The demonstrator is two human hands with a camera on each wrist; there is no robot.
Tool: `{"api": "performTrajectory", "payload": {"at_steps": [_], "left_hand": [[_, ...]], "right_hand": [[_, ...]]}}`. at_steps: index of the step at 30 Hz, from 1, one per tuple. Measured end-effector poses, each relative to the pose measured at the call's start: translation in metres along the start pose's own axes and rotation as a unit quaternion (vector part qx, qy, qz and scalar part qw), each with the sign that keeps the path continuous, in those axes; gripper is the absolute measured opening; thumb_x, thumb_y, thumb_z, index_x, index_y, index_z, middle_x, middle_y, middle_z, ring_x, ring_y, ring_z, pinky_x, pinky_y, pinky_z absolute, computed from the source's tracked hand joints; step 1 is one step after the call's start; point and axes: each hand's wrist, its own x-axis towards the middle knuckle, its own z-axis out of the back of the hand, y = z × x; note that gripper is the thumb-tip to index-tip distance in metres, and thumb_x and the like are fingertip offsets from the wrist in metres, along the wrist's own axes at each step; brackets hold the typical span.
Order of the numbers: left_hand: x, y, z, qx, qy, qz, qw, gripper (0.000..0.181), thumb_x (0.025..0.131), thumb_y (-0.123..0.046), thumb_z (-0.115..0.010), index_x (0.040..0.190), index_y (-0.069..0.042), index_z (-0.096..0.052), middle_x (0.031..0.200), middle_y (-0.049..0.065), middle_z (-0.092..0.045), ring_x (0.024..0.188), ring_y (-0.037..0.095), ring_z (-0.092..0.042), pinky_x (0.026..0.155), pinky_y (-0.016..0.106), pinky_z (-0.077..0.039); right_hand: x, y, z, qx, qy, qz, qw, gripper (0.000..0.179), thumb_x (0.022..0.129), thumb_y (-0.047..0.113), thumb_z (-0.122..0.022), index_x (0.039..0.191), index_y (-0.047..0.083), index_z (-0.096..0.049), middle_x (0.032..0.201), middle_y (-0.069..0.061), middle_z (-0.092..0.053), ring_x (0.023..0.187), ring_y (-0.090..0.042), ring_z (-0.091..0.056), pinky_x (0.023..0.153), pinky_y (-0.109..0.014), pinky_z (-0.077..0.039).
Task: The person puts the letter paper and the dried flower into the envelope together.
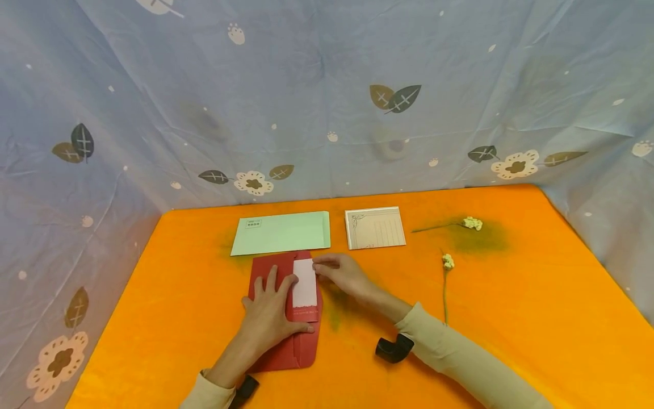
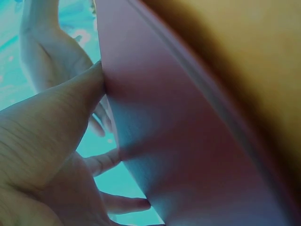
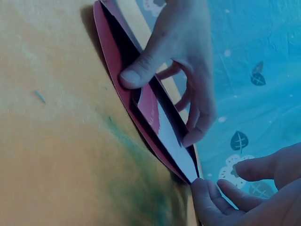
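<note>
Red envelope (image 1: 269, 261) under spread left hand (image 1: 267, 313); right hand (image 1: 346, 274) pinches white card's (image 1: 305, 288) upper right corner.

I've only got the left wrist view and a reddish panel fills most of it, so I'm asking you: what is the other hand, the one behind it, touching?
Observer: The right hand pinches the far right corner of a white-and-red card.
Operator: And what lies just beyond the red envelope?
Observer: A pale green envelope.
Operator: Anything off to the right of the hands?
Observer: Yes, two pale yellow stemmed flowers on the orange surface.
</note>
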Motion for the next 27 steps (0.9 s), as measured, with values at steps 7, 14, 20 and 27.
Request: {"api": "performTrajectory", "payload": {"at_steps": [7,14,20,27], "left_hand": [[0.0,0.001,0.0,0.002,0.004,0.002,1.0,0.101,0.056,-0.069,-0.083,0.137,-0.019,-0.049,0.152,0.026,-0.028,0.127,0.049,-0.032,0.078,0.075,-0.038],[0.0,0.001,0.0,0.008,0.002,-0.005,1.0,0.1,0.057,-0.067,-0.084,0.137,-0.019,-0.049,0.152,0.026,-0.029,0.126,0.05,-0.033,0.077,0.075,-0.038],[0.0,0.0,-0.001,0.013,0.002,-0.007,0.9999,0.105,0.057,-0.068,-0.083,0.141,-0.017,-0.047,0.152,0.026,-0.029,0.127,0.05,-0.033,0.078,0.076,-0.039],[0.0,0.0,-0.001,0.008,0.003,-0.007,0.9999,0.107,0.058,-0.066,-0.084,0.144,-0.017,-0.044,0.152,0.027,-0.028,0.128,0.053,-0.032,0.078,0.077,-0.038]], "right_hand": [[-0.002,-0.001,-0.001,0.02,0.048,0.009,0.9986,0.033,0.1,0.008,-0.055,0.128,-0.009,-0.058,0.121,-0.022,-0.064,0.106,-0.03,-0.066,0.092,-0.036,-0.052],[-0.002,-0.004,-0.011,0.031,0.072,0.013,0.9968,0.035,0.1,0.007,-0.055,0.129,-0.012,-0.055,0.121,-0.025,-0.064,0.105,-0.033,-0.066,0.09,-0.036,-0.053],[-0.001,-0.001,-0.016,0.042,0.081,0.01,0.9958,0.039,0.1,0.008,-0.055,0.133,-0.013,-0.051,0.122,-0.027,-0.063,0.108,-0.035,-0.065,0.091,-0.038,-0.052],[0.005,0.002,-0.023,0.029,0.093,0.018,0.9951,0.043,0.101,0.009,-0.053,0.137,-0.013,-0.046,0.125,-0.027,-0.061,0.109,-0.036,-0.065,0.092,-0.038,-0.052]]}}
